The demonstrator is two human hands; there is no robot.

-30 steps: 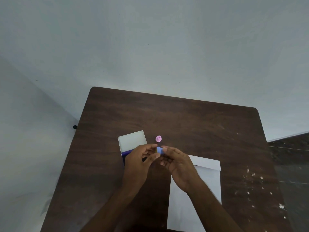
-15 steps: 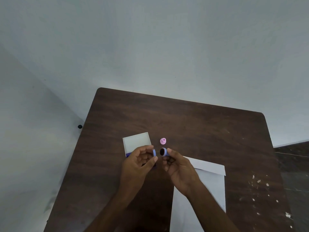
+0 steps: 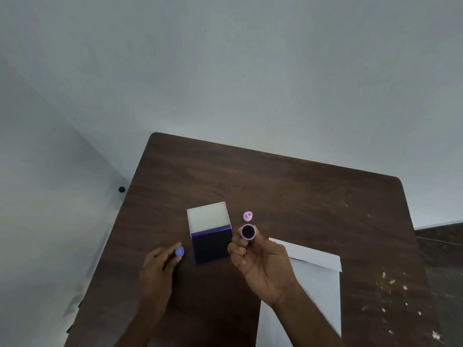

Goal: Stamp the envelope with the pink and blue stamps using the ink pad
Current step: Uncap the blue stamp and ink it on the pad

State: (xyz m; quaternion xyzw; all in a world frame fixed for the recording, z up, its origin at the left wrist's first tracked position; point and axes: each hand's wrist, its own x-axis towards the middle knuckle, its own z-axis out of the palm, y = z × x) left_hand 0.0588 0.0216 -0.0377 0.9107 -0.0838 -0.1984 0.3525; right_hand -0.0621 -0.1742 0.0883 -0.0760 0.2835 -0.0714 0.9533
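My right hand [image 3: 260,264] grips the blue stamp [image 3: 248,232] upright, its dark round face turned toward me, just right of the open ink pad [image 3: 213,244]. The pad's white lid [image 3: 208,215] stands open behind its dark ink surface. My left hand [image 3: 157,269] holds the stamp's small blue cap [image 3: 179,251] at the fingertips, left of the pad and low over the table. The pink stamp [image 3: 248,215] stands on the table just beyond the blue one. The white envelope [image 3: 315,274] lies flap open under my right forearm.
The dark brown wooden table [image 3: 288,194] sits against a pale wall. White paint flecks [image 3: 390,281] mark its right side. A small black dot [image 3: 121,189] sits on the wall left of the table's edge.
My hands have pulled apart. The left hand carried the blue cap left past the ink pad, uncovering it. The right hand turned the blue stamp's dark face up toward me.
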